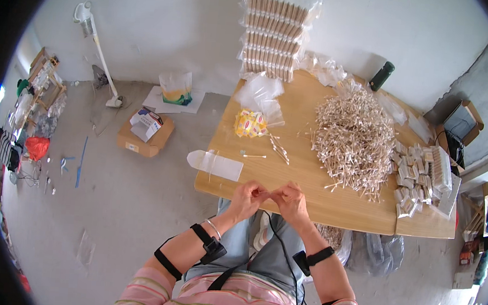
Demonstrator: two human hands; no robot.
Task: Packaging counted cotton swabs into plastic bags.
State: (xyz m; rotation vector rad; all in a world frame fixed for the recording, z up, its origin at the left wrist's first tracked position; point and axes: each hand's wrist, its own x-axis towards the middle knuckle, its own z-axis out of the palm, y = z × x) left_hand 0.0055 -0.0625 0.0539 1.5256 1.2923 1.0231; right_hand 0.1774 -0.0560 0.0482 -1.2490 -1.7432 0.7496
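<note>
At the front edge of the wooden table, my left hand and my right hand meet with fingertips pinched together. Whatever lies between the fingers is too small or hidden to name. Just left of them is a white card strip with a pointed end, overhanging the table edge, with thin sticks across it. A single cotton swab lies beyond the hands, near a few loose swabs. Behind these sits a yellow and white patterned packet. To the right spreads a big heap of cotton swabs.
Clear plastic bags lie toward the back, beside tall stacked packs of swabs. A dark green bottle stands behind the heap. Bundled swab packs cover the right end. A cardboard box and a stick vacuum are on the left.
</note>
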